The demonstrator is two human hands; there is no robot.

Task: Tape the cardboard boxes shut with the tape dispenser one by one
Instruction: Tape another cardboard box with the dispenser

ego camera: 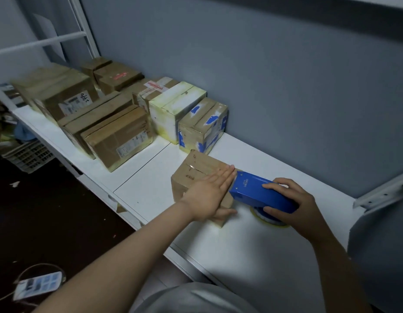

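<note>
head view: your left hand [207, 195] lies flat, fingers straight and together, across the top of the small brown cardboard box [196, 168], which sits near the front edge of the white laminate table [151, 190]. the flat palm looks meant to pin the flaps down and stop the light box sliding when tape is drawn across it. your right hand [293, 199] is wrapped round the rear of the blue plastic tape dispenser [252, 188], fingers curled over its body. the dispenser's nose meets the right edge of the box, just at your left fingertips, so the tape can likely start on that edge and run along the seam. it is not clear whether tape is already stuck down there. the round tape roll [267, 219], with a yellowish rim, hangs under the dispenser close to the table.

the box is dull corrugated board, creased and scuffed, with a dark seam line on top and small printed marks; it should give a little under pressure. the dispenser body is smooth, hard and wedge-shaped, with rivets near the nose. the table looks slick, so the box may skid unless held.

along the grey wall [286, 86] stand more cardboard boxes [119, 136], among them a brown box with torn blue patches [202, 125] and a white-coated box [175, 105], apart from your hands.
</note>
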